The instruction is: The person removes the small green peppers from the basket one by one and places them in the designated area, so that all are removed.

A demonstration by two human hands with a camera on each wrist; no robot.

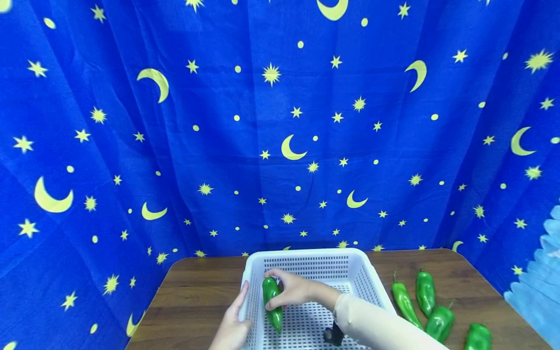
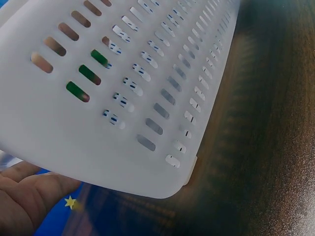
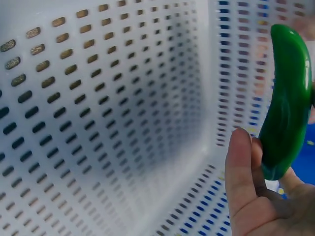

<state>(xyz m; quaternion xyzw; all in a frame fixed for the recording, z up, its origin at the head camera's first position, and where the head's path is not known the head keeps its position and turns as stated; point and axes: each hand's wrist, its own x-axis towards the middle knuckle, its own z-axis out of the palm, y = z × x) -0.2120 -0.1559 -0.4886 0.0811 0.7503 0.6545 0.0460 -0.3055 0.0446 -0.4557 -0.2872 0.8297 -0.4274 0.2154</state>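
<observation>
A white perforated plastic basket [image 1: 380,277] stands on the wooden table. My right hand [image 1: 292,288] reaches into it and grips a long green pepper [image 1: 274,318] between thumb and fingers, near the basket's left wall. In the right wrist view the pepper [image 3: 288,98] is glossy and slightly curved, its lower end by the fingers. My left hand [image 1: 234,323] holds the basket's left rim, one finger stretched along the outside and the thumb over the edge. In the left wrist view that hand [image 2: 29,196] shows partly behind the basket wall [image 2: 74,142], and green shows through the slots.
Right of the basket, several green peppers lie on the table [image 1: 201,287], among them a slender one [image 1: 404,301], a thicker one [image 1: 425,291] and a blocky one [image 1: 478,336]. A blue curtain [image 1: 306,121] with yellow moons and stars hangs behind; light-blue ruffled fabric [image 1: 535,277] is at far right.
</observation>
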